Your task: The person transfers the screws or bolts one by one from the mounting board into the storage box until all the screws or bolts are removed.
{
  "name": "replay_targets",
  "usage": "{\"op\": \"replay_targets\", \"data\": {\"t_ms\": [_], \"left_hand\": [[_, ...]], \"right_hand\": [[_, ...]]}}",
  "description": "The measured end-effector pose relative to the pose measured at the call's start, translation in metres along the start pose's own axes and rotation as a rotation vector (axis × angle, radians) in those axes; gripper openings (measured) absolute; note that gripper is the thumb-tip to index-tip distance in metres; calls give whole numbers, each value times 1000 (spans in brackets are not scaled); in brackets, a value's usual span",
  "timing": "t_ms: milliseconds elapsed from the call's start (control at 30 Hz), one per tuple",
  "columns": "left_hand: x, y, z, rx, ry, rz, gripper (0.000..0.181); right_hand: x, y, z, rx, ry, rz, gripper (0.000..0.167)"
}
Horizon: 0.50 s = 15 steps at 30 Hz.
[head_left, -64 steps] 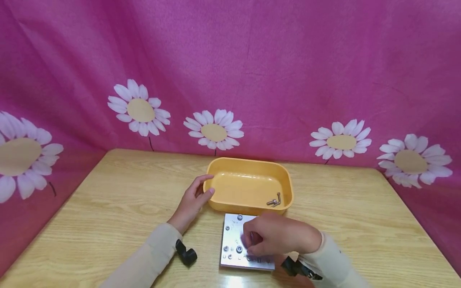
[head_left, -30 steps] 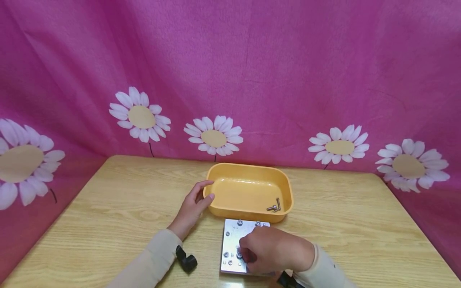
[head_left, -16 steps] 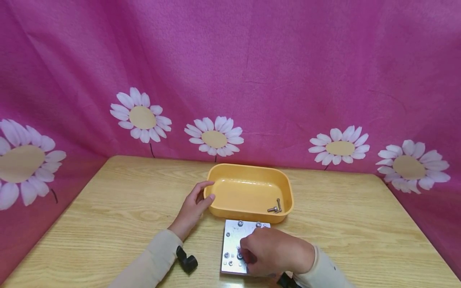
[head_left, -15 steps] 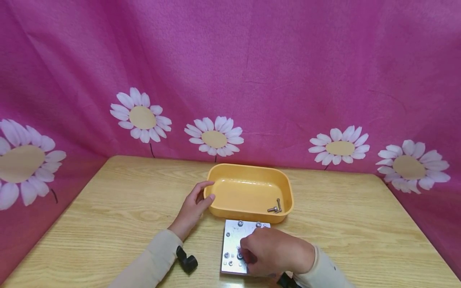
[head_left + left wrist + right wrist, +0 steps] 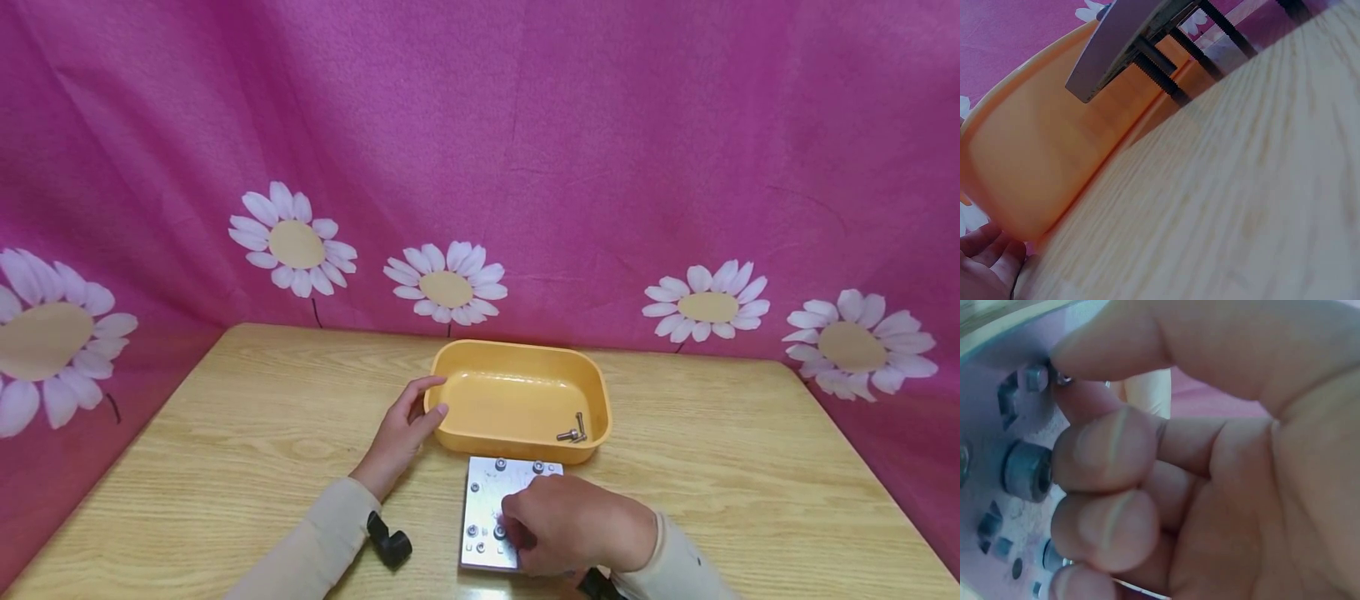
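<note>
Under the right hand (image 5: 573, 525), metal plate (image 5: 486, 507), screw (image 5: 1065, 380) between fingertips

From above, the head view looks forward and down across the table (image 5: 262, 450) to the curtain (image 5: 577, 150) on the far side. Low over the tabletop and tipped askew, the left-wrist view faces the yellow tray (image 5: 1029, 144) and the metal plate (image 5: 1119, 47), while the right-wrist view looks close up at the right hand (image 5: 1235, 487) and that plate, shared by all three.
</note>
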<state>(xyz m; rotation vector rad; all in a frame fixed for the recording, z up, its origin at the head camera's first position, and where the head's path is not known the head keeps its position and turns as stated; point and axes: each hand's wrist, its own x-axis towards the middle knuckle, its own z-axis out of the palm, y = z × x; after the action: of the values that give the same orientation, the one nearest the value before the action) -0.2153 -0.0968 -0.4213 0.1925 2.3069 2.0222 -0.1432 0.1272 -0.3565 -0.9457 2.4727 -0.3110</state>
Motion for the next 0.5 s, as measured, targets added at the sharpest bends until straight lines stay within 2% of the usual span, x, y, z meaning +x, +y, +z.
{"op": "replay_targets", "data": {"t_ms": [133,500], "left_hand": [[0,0,0,1,-1,2,40],[1,-2,-1,-5,-5,2,40]], "right_hand": [[0,0,0,-28,4,-13,21],[0,-1,-2,-4,-39,-5,21]]}}
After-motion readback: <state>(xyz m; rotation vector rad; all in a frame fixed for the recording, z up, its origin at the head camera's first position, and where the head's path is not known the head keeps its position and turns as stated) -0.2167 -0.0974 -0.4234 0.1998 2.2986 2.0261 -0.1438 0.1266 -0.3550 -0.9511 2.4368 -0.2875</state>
